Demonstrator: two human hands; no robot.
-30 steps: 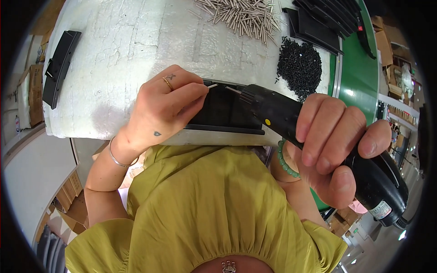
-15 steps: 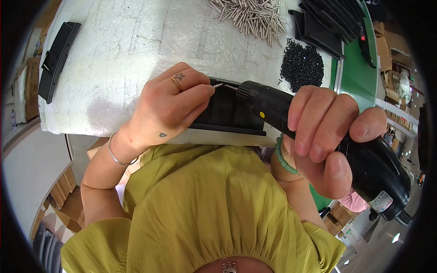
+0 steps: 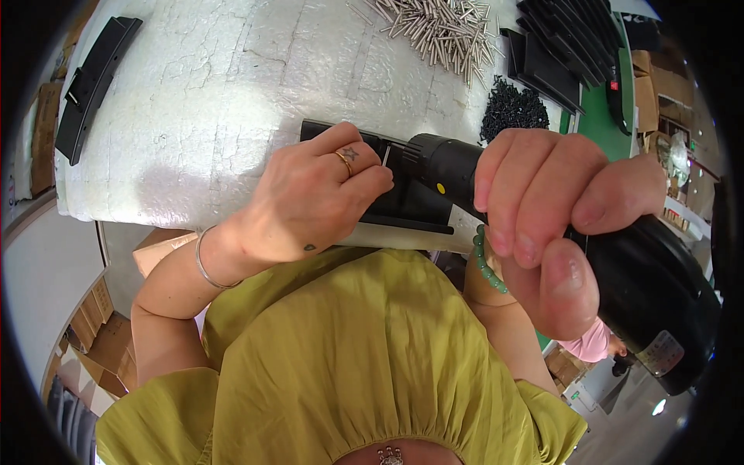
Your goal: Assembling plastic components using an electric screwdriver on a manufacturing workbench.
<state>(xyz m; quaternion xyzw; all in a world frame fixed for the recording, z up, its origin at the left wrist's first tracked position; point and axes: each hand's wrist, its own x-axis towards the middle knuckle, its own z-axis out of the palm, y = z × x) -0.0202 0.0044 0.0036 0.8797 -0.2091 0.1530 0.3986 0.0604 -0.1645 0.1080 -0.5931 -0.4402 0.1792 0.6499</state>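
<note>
Bright, whitish light is glinting off the wrinkled white sheet (image 3: 201,116), while a soft grey shadow is dulling its lower left. The fisheye lens is bowing outer edges into blackness, and glare is washing out the label (image 3: 663,354) on the electric screwdriver (image 3: 457,167).

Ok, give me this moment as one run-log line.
left hand: pinches pin | right hand: grips driver, nose over panel | beyond: pin pile, black screws

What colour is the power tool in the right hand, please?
The power tool is mostly black, as the head view shows.
</note>
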